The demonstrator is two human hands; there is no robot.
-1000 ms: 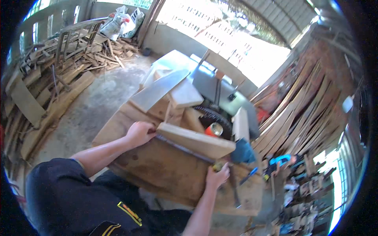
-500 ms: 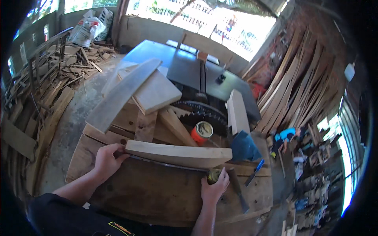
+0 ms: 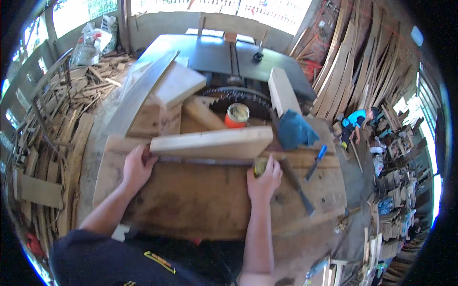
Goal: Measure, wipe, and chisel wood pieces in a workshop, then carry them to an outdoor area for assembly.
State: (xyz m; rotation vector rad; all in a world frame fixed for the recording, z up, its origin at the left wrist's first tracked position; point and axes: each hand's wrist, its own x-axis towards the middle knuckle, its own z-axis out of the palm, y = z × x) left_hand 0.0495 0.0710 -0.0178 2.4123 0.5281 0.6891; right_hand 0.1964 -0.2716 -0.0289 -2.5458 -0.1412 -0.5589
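Note:
A pale wooden board [image 3: 210,147] with a slightly curved top edge lies across the workbench in front of me. Along its near side runs a thin tape-measure blade [image 3: 205,162]. My left hand [image 3: 137,168] is closed in a pinch on the blade's end at the board's left end. The fingers of my right hand [image 3: 265,181] wrap round the yellowish tape measure [image 3: 260,167] by the right end. To the right of that hand, a long flat tool [image 3: 299,193] with a broad metal end rests on the bench.
Beyond the board stands an orange can [image 3: 234,119], in front of a toothed circular saw blade [image 3: 238,94]. A blue cloth or sheet [image 3: 293,131] and a blue-handled tool [image 3: 315,163] lie at right. Planks lean nearby; a person in blue [image 3: 355,121] crouches far right.
My view has shifted, so the bench and board sit higher in the picture. Both hands keep their grip on the tape measure, one at each end of the board.

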